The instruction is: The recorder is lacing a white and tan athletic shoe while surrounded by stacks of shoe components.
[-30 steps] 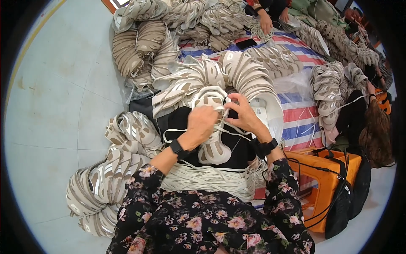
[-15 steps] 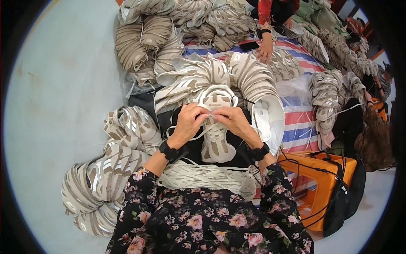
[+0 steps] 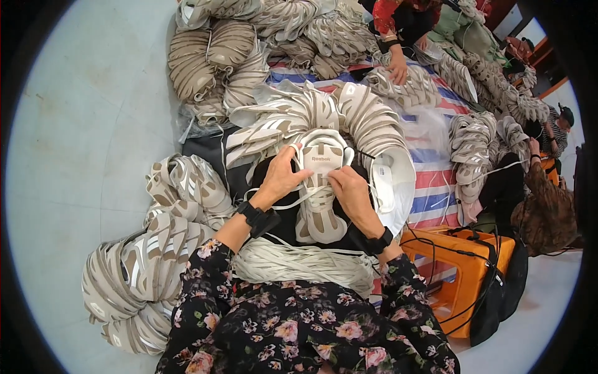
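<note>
A beige and white sneaker upper (image 3: pixel 322 215) lies toe toward me on dark cloth in front of my lap, its laces partly threaded. My left hand (image 3: pixel 281 179) is closed on its left collar edge, thumb reaching over to the tongue (image 3: pixel 324 161). The fingers of my right hand (image 3: pixel 352 192) are pinched together at the upper right eyelets, seemingly on a shoelace; the fingertips hide the detail. A loose white shoelace (image 3: pixel 283 206) loops out below my left hand. Just beyond, a curved row of nested shoe uppers (image 3: pixel 374 115) surrounds the sneaker upper.
A bundle of white laces (image 3: pixel 305 265) lies across my lap. More nested uppers (image 3: pixel 149 268) are stacked at my left. An orange stool (image 3: pixel 461 255) with black cables stands at right. A co-worker's hand (image 3: pixel 397 67) touches uppers on the striped sheet (image 3: pixel 430 177).
My hands have parted from a joint pinch over the tongue: the left is now at the left collar, the right lower at the right eyelets. The co-worker's hand has shifted slightly.
</note>
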Tool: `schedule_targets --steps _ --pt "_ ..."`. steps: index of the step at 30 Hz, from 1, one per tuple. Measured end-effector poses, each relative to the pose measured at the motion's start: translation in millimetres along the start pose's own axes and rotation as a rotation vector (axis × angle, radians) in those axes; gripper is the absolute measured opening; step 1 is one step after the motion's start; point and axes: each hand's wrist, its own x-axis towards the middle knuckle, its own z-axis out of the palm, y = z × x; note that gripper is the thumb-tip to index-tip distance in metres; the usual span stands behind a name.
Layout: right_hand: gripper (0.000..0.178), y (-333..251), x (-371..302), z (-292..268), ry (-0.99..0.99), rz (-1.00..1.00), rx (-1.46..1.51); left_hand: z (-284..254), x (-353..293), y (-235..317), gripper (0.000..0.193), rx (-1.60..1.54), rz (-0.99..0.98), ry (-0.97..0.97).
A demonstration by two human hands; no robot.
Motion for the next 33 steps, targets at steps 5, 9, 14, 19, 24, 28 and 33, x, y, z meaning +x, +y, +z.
schedule_targets --steps 5,9,14,19,24,28,33 --pt "0.006 -0.3 4.8 -1.8 -0.01 -0.001 -0.116 1.1 2.1 3.6 0.065 0.001 -0.088 -0.026" --pt "0.005 4.2 12.9 -4.3 -0.173 -0.114 -0.265 5.1 2.7 8.2 0.059 0.002 -0.078 0.001" --pt "0.004 4.2 25.7 -5.1 -0.281 -0.182 -0.36 6.1 2.4 6.3 0.056 -0.009 -0.054 0.039" --pt "0.006 7.2 36.5 -5.0 -0.33 -0.183 -0.144 9.8 2.6 0.7 0.055 -0.003 -0.014 0.05" --pt "0.007 4.3 27.6 3.8 -0.274 -0.108 -0.099 12.7 0.1 -5.3 0.057 -0.023 -0.008 0.052" --pt "0.005 -9.8 17.1 0.9 -0.148 -0.106 -0.217 3.5 -2.1 -6.3 0.051 -0.125 -0.056 0.046" --pt "0.009 -5.7 18.9 9.4 -0.002 0.038 -0.016 -26.8 -9.8 16.4 0.027 -0.131 0.105 0.19"
